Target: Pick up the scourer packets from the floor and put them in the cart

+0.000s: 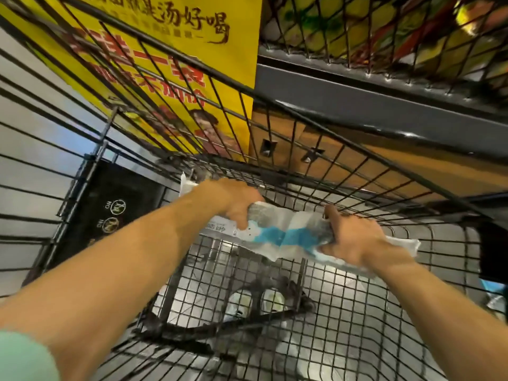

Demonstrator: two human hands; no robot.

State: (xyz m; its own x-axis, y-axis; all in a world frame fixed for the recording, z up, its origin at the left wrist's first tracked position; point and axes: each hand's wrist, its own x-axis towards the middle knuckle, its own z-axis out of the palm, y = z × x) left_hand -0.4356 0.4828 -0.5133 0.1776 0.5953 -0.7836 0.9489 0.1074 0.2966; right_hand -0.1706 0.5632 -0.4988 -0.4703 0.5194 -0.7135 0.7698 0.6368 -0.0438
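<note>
we hold the packets [283,232] over the cart [343,320], left hand [236,202] and right hand [354,237] each with fingers curled tight on an end.

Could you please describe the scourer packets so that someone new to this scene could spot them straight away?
Look inside the black wire cart. Above its mesh floor, the left hand and right hand grip a flat bundle of scourer packets at either end. It is the only pale wrapper with blue patches there.
</note>
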